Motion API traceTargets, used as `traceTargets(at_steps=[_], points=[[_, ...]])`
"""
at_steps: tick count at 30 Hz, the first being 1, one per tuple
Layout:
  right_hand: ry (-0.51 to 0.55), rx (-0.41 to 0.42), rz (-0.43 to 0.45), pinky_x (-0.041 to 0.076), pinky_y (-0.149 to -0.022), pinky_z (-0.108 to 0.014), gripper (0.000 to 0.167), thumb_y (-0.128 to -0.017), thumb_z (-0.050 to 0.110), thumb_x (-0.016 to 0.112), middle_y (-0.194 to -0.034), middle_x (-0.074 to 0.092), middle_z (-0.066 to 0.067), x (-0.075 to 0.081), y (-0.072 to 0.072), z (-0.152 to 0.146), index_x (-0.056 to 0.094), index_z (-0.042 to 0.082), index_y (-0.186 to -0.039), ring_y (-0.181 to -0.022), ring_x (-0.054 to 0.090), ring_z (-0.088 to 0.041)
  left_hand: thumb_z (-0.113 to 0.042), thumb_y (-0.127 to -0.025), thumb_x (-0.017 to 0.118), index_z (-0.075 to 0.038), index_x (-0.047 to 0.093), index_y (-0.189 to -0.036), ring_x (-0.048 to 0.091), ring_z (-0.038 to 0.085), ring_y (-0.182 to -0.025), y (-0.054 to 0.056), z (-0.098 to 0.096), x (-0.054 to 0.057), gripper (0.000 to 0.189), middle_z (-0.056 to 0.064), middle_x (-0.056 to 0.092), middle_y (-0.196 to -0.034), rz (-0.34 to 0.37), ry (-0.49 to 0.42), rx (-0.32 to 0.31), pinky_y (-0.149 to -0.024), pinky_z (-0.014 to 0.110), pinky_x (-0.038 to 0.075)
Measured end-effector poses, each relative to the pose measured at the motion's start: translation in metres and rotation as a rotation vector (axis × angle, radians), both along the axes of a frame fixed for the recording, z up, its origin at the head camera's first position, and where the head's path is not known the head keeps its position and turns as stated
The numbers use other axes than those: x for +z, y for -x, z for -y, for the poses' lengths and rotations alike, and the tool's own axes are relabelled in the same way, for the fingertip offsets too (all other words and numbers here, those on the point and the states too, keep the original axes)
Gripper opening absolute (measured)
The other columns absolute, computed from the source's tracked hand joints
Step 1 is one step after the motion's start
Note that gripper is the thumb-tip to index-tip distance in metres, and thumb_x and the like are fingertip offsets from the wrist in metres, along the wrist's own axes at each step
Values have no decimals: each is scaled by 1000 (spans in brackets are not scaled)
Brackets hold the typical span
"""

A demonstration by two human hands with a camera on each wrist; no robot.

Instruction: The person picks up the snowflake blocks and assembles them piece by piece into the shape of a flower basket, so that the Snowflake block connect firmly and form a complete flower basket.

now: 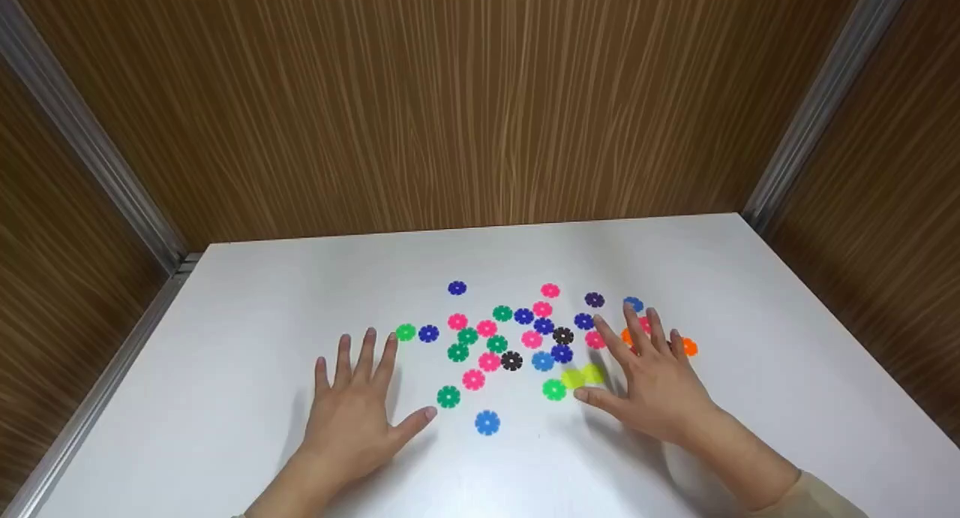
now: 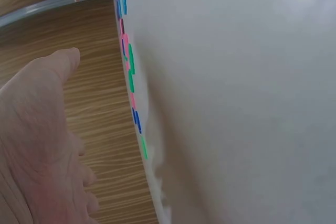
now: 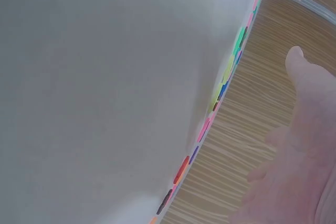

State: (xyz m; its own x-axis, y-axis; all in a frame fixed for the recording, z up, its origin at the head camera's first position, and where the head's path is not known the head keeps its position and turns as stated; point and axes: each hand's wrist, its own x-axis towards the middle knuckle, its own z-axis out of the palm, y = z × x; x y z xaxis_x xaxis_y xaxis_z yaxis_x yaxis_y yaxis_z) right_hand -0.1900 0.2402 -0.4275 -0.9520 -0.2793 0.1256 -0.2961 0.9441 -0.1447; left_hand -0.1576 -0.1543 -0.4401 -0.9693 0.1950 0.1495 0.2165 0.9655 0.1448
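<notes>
Small flower-shaped plastic discs in several colours lie scattered on the white table. My left hand [image 1: 351, 420] hovers left of them, fingers spread, its index fingertip close to a light green disc [image 1: 406, 332]. Its thumb points toward a dark green disc [image 1: 448, 396]. My right hand [image 1: 660, 390] is held over the right side of the scatter, fingers spread. It partly hides orange and pink discs, and its thumb tip is beside two yellow discs [image 1: 574, 378]. In both wrist views each hand is raised over the tabletop and holds nothing.
A blue disc [image 1: 487, 423] lies nearest the front, and a dark blue disc [image 1: 457, 287] lies toward the back. Brown wood-grain panels [image 1: 480, 105] with metal edge rails [image 1: 817, 105] enclose the white table [image 1: 225, 315] at the back and sides.
</notes>
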Motion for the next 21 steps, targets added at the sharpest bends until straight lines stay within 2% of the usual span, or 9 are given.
traceTargets(at_steps=[5,11,15,18,21], points=[[52,18,14,17,-118,-77,106,-86,82,63,-174,18,-23,2,0,4,32,24,-168,-156,11,-57,-83,-91,54,-13,25,-169,12,50,-159,2,0,2,109,19,21,-174,20,-29,-19,-121,76,11],[223,89,96,38,-104,-78,100,-86,70,76,-175,25,-9,8,2,26,32,34,-168,-160,18,-43,-77,-90,62,-17,24,-170,15,41,-161,9,-4,6,107,12,24,-175,33,-80,-79,-126,66,11],[332,160,153,46,-104,-70,95,-86,64,80,-172,33,-1,10,4,43,34,41,-166,-159,27,-35,-73,-89,69,-19,29,-169,21,35,-160,12,-7,7,105,7,30,-173,35,-149,-133,-127,60,15],[413,215,206,45,-110,-65,90,-86,54,85,-168,40,3,7,6,56,39,43,-163,-155,36,-32,-67,-88,75,-23,32,-168,30,28,-158,14,-8,5,101,2,36,-170,40,-227,-187,-127,55,21],[494,278,269,45,-113,-58,85,-87,47,87,-162,49,4,1,8,68,47,34,-161,-149,47,-30,-61,-88,80,-27,36,-167,43,28,-152,16,-7,1,97,-2,44,-166,47,-302,-225,-123,58,31]])
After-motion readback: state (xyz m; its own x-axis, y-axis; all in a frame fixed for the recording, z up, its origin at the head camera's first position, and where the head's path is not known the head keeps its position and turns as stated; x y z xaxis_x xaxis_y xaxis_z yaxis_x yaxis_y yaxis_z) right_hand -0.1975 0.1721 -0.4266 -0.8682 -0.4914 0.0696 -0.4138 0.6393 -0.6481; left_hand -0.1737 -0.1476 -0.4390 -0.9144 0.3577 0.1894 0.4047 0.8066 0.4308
